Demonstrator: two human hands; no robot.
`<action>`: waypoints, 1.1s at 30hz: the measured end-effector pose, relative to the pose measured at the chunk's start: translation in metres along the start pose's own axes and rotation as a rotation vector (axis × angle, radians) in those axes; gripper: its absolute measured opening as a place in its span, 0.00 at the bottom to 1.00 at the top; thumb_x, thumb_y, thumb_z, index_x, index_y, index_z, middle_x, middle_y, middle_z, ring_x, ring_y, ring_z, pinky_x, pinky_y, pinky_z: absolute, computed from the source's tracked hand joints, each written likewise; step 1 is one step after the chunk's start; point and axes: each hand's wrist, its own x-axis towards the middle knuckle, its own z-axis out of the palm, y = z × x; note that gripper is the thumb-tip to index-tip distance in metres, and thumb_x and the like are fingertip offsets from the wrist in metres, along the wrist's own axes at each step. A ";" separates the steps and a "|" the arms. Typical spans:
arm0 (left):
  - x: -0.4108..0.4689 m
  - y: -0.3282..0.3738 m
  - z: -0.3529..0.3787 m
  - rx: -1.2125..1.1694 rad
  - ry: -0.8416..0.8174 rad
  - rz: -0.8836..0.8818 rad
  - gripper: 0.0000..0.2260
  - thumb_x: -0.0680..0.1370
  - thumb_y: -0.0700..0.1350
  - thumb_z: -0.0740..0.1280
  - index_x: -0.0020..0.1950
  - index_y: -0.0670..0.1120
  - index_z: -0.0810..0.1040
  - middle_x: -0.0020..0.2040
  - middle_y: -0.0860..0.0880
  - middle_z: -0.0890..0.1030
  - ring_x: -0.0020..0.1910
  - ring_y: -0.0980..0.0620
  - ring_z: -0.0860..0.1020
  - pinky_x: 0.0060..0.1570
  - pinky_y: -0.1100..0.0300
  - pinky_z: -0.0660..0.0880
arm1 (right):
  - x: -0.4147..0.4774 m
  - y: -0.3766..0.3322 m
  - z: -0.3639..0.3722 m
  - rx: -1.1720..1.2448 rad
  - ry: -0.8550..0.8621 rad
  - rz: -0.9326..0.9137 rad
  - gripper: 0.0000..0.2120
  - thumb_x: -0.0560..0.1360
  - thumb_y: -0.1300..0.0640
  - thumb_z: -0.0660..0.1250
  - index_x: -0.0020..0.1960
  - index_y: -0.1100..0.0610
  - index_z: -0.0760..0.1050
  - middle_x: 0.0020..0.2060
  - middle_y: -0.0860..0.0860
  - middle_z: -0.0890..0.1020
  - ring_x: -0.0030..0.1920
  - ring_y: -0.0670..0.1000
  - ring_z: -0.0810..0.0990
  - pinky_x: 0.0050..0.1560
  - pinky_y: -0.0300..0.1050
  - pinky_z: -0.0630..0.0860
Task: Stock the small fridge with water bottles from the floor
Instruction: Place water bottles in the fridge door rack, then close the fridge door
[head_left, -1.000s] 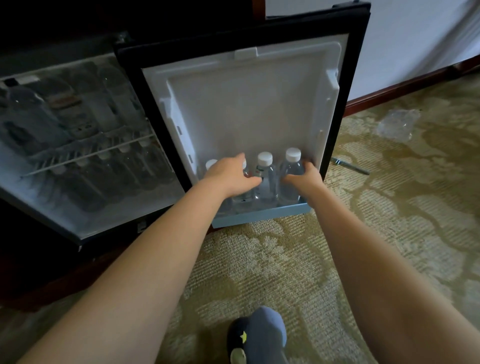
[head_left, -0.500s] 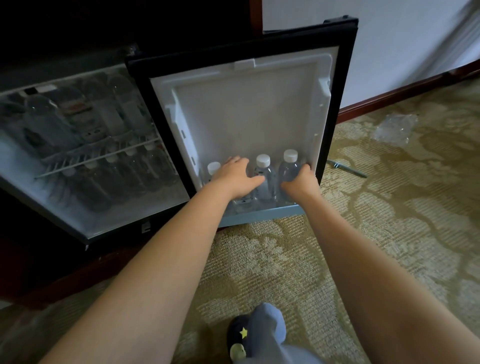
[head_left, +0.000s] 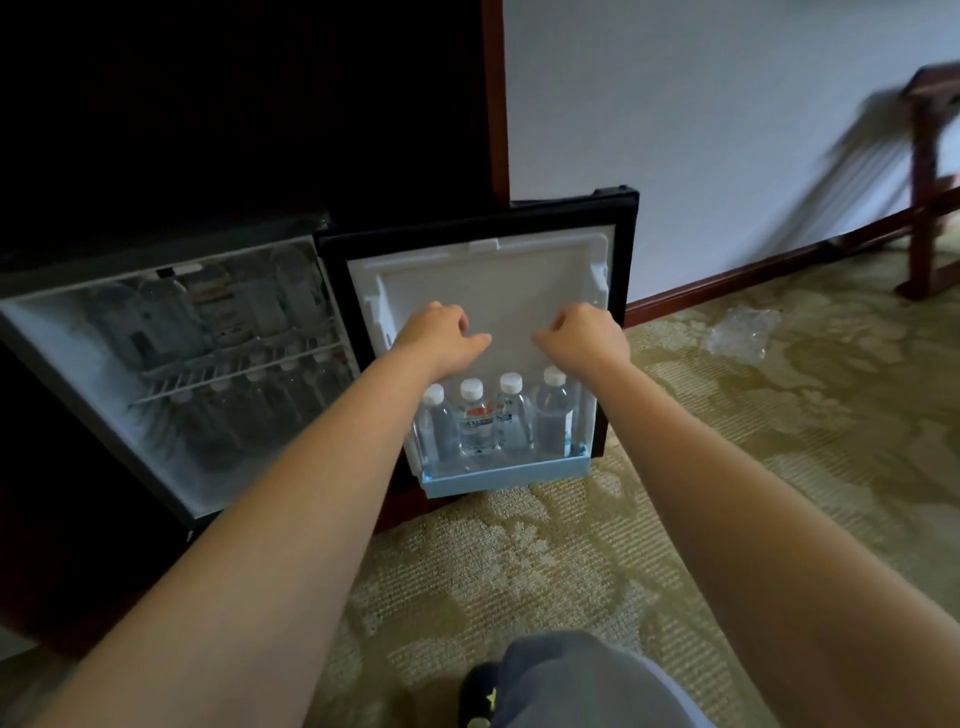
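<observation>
The small fridge (head_left: 171, 415) stands open at the left, with dim bottles above and below its wire rack (head_left: 234, 371). Its door (head_left: 493, 291) is swung wide toward me. Several white-capped water bottles (head_left: 475, 421) stand upright in a row in the door's light blue bottom shelf (head_left: 504, 475). My left hand (head_left: 441, 338) and my right hand (head_left: 584, 338) hover side by side just above the bottle caps, in front of the door's white liner. Both have loosely curled fingers and hold nothing.
A crumpled clear plastic wrap (head_left: 740, 335) lies on the patterned carpet (head_left: 519, 561) at the right. A dark wooden stand (head_left: 930, 182) sits by the wall at the far right. My knee and slipper (head_left: 571, 680) are at the bottom edge.
Both hands have let go of the bottles in the door shelf and risen above the caps. The view has pulled back and tilted up.
</observation>
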 end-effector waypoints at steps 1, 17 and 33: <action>0.002 0.003 -0.010 -0.003 0.029 0.002 0.18 0.78 0.55 0.61 0.62 0.44 0.72 0.63 0.46 0.71 0.59 0.47 0.72 0.53 0.57 0.68 | 0.002 -0.008 -0.011 -0.006 0.024 -0.046 0.10 0.72 0.54 0.63 0.47 0.59 0.77 0.41 0.55 0.80 0.40 0.55 0.78 0.37 0.43 0.74; 0.097 0.033 -0.082 0.142 0.043 -0.008 0.28 0.80 0.59 0.55 0.76 0.46 0.57 0.76 0.45 0.60 0.73 0.45 0.61 0.69 0.53 0.63 | 0.130 -0.056 -0.065 -0.221 0.059 -0.216 0.32 0.78 0.37 0.52 0.73 0.57 0.63 0.71 0.56 0.69 0.70 0.59 0.66 0.70 0.59 0.60; 0.052 0.025 -0.061 0.205 -0.019 -0.043 0.29 0.81 0.61 0.47 0.78 0.47 0.51 0.78 0.51 0.50 0.77 0.48 0.48 0.73 0.46 0.55 | 0.060 -0.067 -0.061 -0.591 0.063 -0.121 0.40 0.76 0.30 0.40 0.59 0.59 0.76 0.51 0.56 0.81 0.57 0.58 0.77 0.74 0.60 0.46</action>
